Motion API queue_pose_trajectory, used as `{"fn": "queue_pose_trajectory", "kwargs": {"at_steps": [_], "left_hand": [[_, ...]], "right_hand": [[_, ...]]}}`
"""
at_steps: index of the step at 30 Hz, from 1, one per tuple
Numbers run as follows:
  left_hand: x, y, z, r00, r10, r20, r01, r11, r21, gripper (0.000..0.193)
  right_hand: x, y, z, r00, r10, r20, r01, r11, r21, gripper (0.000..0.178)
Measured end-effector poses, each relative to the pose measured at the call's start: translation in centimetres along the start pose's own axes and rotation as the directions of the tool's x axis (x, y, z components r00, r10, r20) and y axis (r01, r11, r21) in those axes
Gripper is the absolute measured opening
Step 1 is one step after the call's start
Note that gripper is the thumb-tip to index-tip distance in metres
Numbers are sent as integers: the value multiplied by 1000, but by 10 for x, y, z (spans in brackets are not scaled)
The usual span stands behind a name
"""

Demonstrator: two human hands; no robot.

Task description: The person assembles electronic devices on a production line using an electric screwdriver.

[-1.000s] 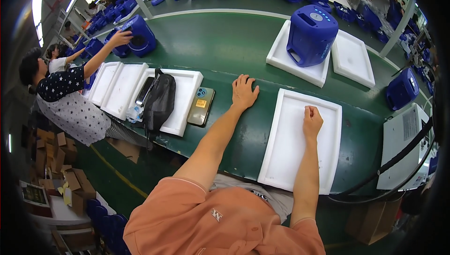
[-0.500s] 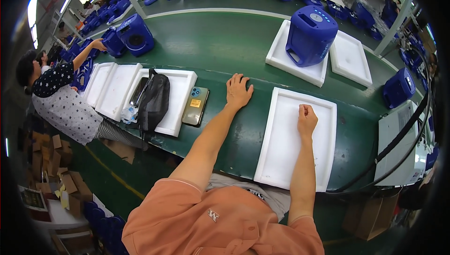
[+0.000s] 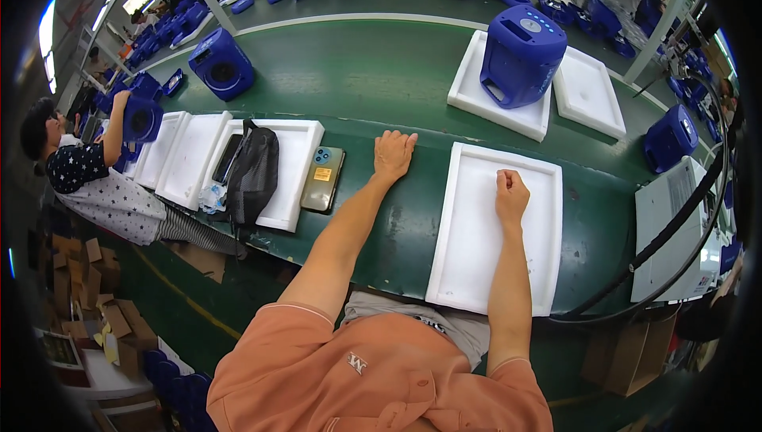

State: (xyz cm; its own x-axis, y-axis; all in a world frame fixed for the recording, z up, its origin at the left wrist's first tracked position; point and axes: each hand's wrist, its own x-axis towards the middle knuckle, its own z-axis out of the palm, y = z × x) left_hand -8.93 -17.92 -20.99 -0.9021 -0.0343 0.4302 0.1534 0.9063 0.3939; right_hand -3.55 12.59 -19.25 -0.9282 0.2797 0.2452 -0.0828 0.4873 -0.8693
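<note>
My left hand [image 3: 394,155] rests on the green bench by the low ledge of the raised surface. Its fingers are curled in, and nothing shows in them. Over a shallow white foam tray [image 3: 468,265] I hold my right hand [image 3: 513,196], with fingers bent and pressed together. Whatever they may hold is hidden. Beyond the tray, a blue portable speaker [image 3: 520,59] stands upright on another foam tray [image 3: 468,87]. A phone [image 3: 323,180] lies left of my left hand.
Left of the phone, a black pouch [image 3: 255,174] lies on foam trays [image 3: 294,138]. A co-worker [image 3: 103,170] holds a blue speaker [image 3: 143,120]. Another speaker [image 3: 221,65] stands on the far surface. At right are a speaker [image 3: 671,138], a white machine [image 3: 675,226] and black cables [image 3: 675,230].
My left hand's fingers have gone from spread to curled. My right hand stays over the tray. The co-worker has pulled a blue speaker in from the far surface.
</note>
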Motion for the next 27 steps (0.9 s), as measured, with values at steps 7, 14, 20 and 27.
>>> {"fn": "queue_pose_trajectory", "kwargs": {"at_steps": [7, 14, 20, 27], "left_hand": [[28, 22, -22, 1000, -8, 19, 16, 894, -448, 31], [114, 175, -274, 626, 632, -458, -776, 447, -444, 44], [89, 232, -327, 448, 750, -486, -888, 312, -338, 46], [65, 245, -343, 458, 809, -369, -883, 363, -299, 47]], "right_hand": [[11, 29, 4, 990, -100, -99, 86, 987, -133, 16], [1, 14, 8, 980, -116, -163, 115, 993, -11, 15], [-8, -1, -19, 986, -67, -152, 79, 994, 71, 19], [-5, -4, -13, 992, -58, -116, 63, 997, 41, 19]]}}
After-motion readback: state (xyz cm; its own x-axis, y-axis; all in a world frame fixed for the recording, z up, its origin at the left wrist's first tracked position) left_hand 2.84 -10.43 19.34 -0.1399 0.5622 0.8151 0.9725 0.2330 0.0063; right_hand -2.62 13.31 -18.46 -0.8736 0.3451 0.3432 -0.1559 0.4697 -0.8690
